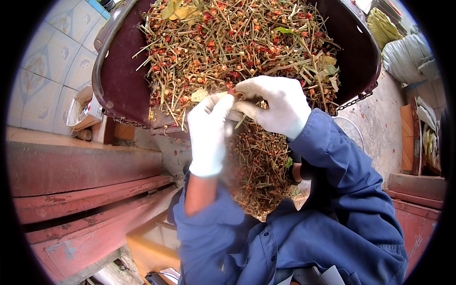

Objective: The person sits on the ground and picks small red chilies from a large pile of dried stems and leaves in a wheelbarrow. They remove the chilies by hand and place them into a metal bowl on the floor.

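My left hand (pixel 209 130) and my right hand (pixel 279 101), both in white gloves, meet above the near lip of a maroon cart bed (pixel 123 76). Their fingertips pinch a small plant piece with a red end (pixel 231 92). A greenish stem (pixel 241 122) sticks out below the fingers of my right hand. Inside the cart bed lies a heap of dried stems (pixel 228 46) mixed with red and orange bits and some leaves. Under my hands, a second pile of similar stems (pixel 263 167) sits lower down between my legs.
Chains (pixel 354 101) hang at the cart's near corners. A red-painted ledge (pixel 82 167) runs along the left, carrying a white box (pixel 85 110). White sacks (pixel 408 58) and a yellow-green sack (pixel 382 28) stand at upper right. A yellow wooden piece of furniture (pixel 153 242) is at lower left.
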### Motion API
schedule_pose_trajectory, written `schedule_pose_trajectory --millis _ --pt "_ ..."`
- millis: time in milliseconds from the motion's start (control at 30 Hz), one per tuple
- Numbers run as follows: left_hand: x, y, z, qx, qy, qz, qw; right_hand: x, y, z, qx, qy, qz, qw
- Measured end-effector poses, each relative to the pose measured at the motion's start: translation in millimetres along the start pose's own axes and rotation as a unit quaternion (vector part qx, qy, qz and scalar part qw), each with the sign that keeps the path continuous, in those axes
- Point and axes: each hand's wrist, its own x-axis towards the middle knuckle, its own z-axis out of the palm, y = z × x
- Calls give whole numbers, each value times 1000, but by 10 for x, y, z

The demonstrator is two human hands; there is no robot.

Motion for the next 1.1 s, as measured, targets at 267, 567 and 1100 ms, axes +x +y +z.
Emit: schedule_pose_trajectory --millis 267,567,1100 --pt "17 -22 12 8 -7 0 1000 17 5 28 64 20 55 996" --pt "6 -19 82 106 17 32 994 -13 -29 66 -6 40 64 997" --pt "64 -190 67 237 76 174 953 -40 -46 169 -42 66 28 997"
